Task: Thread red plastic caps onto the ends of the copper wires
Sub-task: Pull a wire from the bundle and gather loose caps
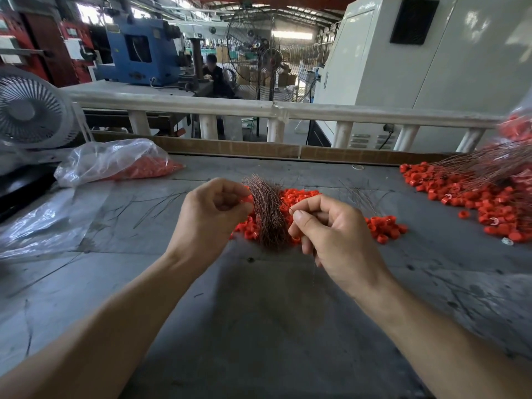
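1. Two bare forearms come up from the bottom corners of the frame and meet at centre over a grey, scuffed table (259, 312).
2. At centre left, the left hand (214, 210) has its fingers curled, with thumb and fingertips pinching a red cap (246, 199) against the side of the wire bundle.
3. Just right of centre, the right hand (331, 228) is curled too, thumb pressed to forefinger on what looks like a single thin wire; the strand itself is too fine to follow.
4. Between the two hands stands a thick tuft of copper wires (266, 208), fanning out at the top and dropping to the table; which hand carries its weight I cannot tell.
5. Behind the hands, a heap of loose red caps (299, 195) lies on the table, spilling out to the right of the right hand.
6. At the right edge of the frame, a larger spread of red caps (472, 197) lies under a sheaf of long wires (483, 165).
7. At mid left, a clear plastic bag (115, 162) with more red pieces inside lies on the table, and stray wires are scattered just in front of it.
8. A white desk fan (31, 110) sits at the left edge, a pale railing (259, 109) crosses behind the table, and a large pedestal fan (266, 57) stands beyond it.
9. In the upper left there is a blue machine (138, 47), with a seated person (214, 73) beside it, and a big white cabinet (431, 59) fills the upper right.
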{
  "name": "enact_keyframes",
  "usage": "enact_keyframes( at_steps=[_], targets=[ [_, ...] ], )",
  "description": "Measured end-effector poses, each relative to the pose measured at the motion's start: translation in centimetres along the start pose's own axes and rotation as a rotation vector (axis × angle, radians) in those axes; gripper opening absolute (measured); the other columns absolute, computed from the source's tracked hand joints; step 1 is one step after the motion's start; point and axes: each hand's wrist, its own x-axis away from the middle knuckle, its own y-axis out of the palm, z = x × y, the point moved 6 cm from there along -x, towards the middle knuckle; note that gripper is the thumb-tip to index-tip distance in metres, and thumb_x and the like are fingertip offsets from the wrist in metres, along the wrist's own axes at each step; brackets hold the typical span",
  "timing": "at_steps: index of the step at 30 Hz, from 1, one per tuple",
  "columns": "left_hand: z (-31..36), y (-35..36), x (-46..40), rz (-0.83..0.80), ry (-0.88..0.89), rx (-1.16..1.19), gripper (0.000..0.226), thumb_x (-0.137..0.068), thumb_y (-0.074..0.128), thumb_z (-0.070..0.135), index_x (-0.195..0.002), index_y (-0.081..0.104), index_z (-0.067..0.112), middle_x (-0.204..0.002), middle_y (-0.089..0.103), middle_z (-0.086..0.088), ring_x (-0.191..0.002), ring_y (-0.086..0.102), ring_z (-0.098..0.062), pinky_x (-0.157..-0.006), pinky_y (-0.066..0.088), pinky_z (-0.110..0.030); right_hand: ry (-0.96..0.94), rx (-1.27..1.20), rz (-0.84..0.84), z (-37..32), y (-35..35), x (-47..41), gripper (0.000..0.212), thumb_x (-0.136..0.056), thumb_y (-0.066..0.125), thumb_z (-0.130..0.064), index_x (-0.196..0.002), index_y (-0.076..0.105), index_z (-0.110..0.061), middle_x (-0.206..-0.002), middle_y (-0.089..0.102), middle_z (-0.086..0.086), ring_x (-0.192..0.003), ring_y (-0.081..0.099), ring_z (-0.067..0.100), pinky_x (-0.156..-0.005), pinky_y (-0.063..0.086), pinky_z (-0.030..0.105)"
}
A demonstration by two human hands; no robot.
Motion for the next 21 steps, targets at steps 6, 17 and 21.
enact_keyframes(
  at_steps=[6,17,21],
  targets=[
    [1.0,1.8,1.3,-0.175,0.023,0.188,0.021,-0.08,0.077,-0.002,-0.099,0.075,0.007,-0.081,0.063,-0.013,-0.067,0.059,-0.015,-0.062,0.05,-0.018,-0.03,-0.002,-0.013,-0.4,-0.1,0.1,0.013,-0.097,0.064,-0.013,-0.091,0.071,-0.021,-0.069,0.069,0.001,-0.055,0.056,0.003,-0.048,0.04,0.012],
    [1.0,2.8,1.9,-0.209,-0.025,0.303,0.028,-0.08,0.072,-0.014,-0.099,0.07,0.007,-0.085,0.066,-0.009,-0.074,0.065,-0.015,-0.071,0.053,-0.022,-0.127,0.039,-0.035,-1.0,0.4,0.2,0.014,-0.093,0.069,-0.012,-0.087,0.073,-0.023,-0.069,0.068,-0.008,-0.067,0.063,0.008,-0.062,0.052,0.021],
    [1.3,3.0,2.2,-0.246,0.0,0.321,0.028,-0.081,0.069,-0.016,-0.098,0.07,0.006,-0.088,0.064,-0.013,-0.076,0.065,-0.016,-0.073,0.055,-0.023,-0.144,0.048,-0.039,-1.1,0.4,0.3,0.013,-0.094,0.069,-0.012,-0.087,0.073,-0.023,-0.073,0.07,0.0,-0.07,0.066,0.02,-0.065,0.055,0.033]
  ],
)
